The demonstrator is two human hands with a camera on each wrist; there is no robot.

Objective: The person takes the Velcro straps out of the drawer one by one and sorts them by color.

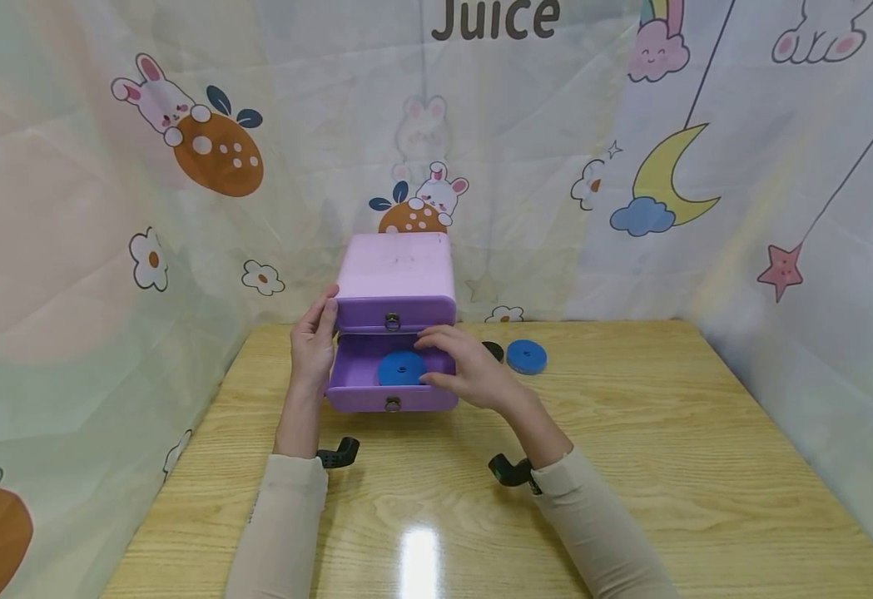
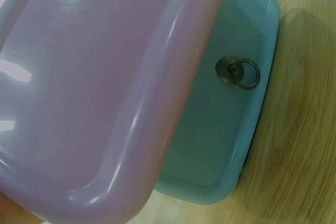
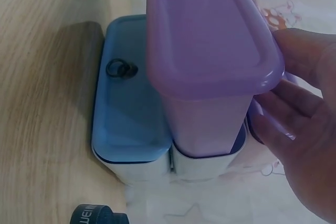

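A small drawer cabinet (image 1: 399, 262) with a pink top stands at the back of the table. Its purple middle drawer (image 1: 361, 399) is pulled out, and a flat blue disc (image 1: 400, 367) with a small centre mark lies inside. My left hand (image 1: 312, 337) rests against the cabinet's left side, thumb by the front corner. Over the drawer's right side reaches my right hand (image 1: 469, 366), thumb and fingers spread apart, the thumb beside the disc. In the right wrist view the right hand (image 3: 307, 108) touches the drawer's edge, with some fingertips hidden behind it.
A second blue disc (image 1: 527, 357) and a partly hidden black disc (image 1: 493, 350) lie right of the cabinet. Below the pulled-out drawer, a blue drawer (image 2: 210, 129) with a ring pull is closed. A printed curtain (image 1: 526, 166) hangs behind.
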